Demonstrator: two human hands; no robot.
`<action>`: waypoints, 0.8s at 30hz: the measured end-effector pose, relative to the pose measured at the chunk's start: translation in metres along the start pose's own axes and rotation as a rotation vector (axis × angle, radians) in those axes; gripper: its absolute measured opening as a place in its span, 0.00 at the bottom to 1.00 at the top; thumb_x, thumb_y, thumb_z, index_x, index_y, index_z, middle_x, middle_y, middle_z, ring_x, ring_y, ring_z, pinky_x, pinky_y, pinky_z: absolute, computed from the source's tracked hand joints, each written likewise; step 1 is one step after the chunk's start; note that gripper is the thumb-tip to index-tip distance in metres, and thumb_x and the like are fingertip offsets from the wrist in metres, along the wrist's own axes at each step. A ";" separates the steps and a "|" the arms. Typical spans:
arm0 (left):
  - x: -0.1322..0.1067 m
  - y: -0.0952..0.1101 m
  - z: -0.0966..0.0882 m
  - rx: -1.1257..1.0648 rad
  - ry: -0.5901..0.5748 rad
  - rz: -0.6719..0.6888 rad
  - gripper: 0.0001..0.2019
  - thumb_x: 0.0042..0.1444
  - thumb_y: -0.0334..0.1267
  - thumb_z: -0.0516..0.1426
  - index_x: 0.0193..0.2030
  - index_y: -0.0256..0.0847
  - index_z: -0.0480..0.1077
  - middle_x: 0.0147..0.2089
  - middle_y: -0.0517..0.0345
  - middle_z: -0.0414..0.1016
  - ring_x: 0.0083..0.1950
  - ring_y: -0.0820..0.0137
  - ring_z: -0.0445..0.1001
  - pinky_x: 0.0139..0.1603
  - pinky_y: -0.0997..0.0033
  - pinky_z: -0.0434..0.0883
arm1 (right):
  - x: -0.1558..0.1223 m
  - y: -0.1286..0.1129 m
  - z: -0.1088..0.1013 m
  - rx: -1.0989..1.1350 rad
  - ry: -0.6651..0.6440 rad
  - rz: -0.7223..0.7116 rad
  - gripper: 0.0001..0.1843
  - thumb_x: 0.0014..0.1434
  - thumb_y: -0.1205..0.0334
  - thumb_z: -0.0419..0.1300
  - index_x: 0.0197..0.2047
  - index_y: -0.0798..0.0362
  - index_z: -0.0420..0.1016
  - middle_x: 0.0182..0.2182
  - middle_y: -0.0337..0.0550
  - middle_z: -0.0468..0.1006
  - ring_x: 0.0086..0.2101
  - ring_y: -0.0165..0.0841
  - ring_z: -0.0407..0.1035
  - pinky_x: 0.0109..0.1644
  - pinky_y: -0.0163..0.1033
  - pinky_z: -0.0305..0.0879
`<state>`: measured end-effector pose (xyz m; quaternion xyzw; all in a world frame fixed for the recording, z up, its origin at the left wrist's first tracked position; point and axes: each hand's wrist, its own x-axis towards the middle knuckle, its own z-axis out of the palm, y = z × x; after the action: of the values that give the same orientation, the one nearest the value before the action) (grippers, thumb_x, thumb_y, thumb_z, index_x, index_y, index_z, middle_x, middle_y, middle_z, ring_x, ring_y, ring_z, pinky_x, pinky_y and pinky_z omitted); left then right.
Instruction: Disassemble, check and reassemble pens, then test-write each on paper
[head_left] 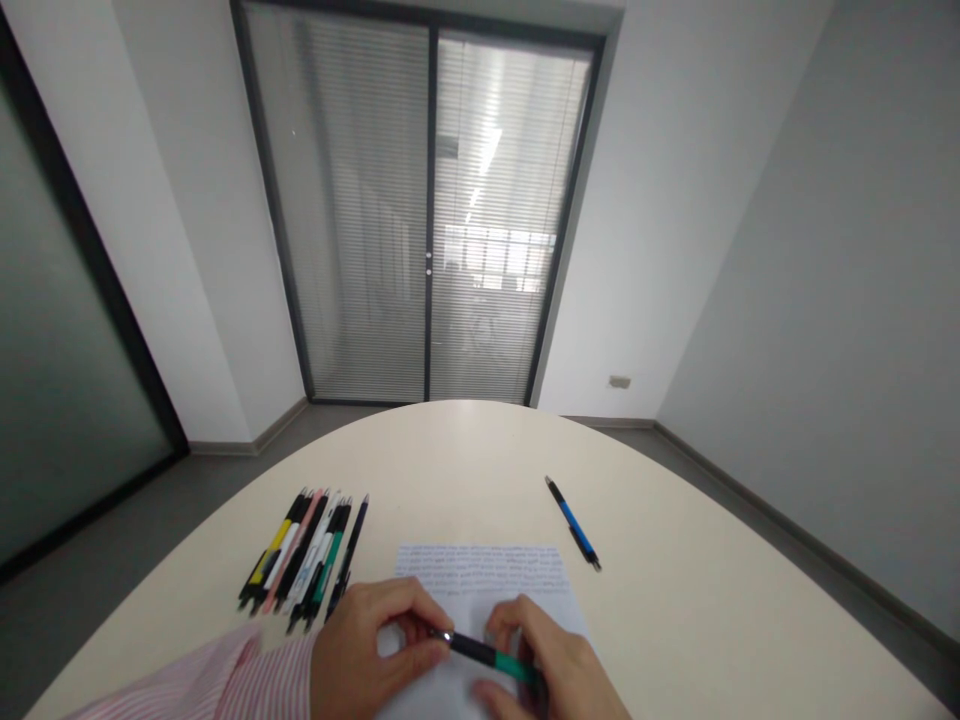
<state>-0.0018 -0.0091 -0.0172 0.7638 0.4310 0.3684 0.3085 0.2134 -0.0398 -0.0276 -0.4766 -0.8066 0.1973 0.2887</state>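
Note:
Between my two hands, above a sheet of paper, lies a black and green pen point(480, 651). My left hand point(375, 640) pinches its silver tip between thumb and fingers. At the green end, my right hand point(551, 650) curls its fingers around the barrel; part of that end is hidden. Beneath them the white paper point(480, 568) carries lines of handwriting along its far edge, and my hands cover much of the rest. A row of several pens point(300, 560) lies left of the paper, close to my left hand.
A blue and black pen point(574, 522) lies alone on the right side of the rounded cream table point(712, 600). Past the table's far edge are glass panels with blinds point(367, 220) and white walls.

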 end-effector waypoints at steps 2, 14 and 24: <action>0.000 -0.001 0.000 -0.003 -0.002 0.004 0.01 0.46 0.33 0.62 0.27 0.40 0.77 0.24 0.62 0.76 0.27 0.71 0.74 0.31 0.78 0.67 | -0.001 0.002 0.000 -0.011 0.026 0.005 0.05 0.55 0.63 0.59 0.34 0.50 0.65 0.23 0.34 0.72 0.20 0.26 0.65 0.23 0.28 0.59; 0.003 0.002 -0.006 -0.045 0.052 0.021 0.05 0.51 0.39 0.60 0.29 0.40 0.74 0.25 0.61 0.76 0.28 0.70 0.74 0.30 0.77 0.68 | -0.005 0.003 0.000 0.010 0.175 -0.012 0.10 0.56 0.54 0.60 0.38 0.50 0.68 0.26 0.36 0.75 0.22 0.27 0.68 0.26 0.28 0.62; -0.002 0.007 -0.004 0.000 0.069 0.004 0.03 0.50 0.37 0.60 0.28 0.41 0.73 0.26 0.61 0.76 0.29 0.69 0.74 0.33 0.76 0.67 | 0.000 -0.005 -0.008 0.706 0.254 0.294 0.20 0.53 0.44 0.61 0.33 0.54 0.75 0.16 0.35 0.68 0.15 0.25 0.55 0.19 0.31 0.49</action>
<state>-0.0030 -0.0129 -0.0100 0.7516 0.4398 0.3950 0.2927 0.2156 -0.0416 -0.0185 -0.4790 -0.5703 0.4410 0.5008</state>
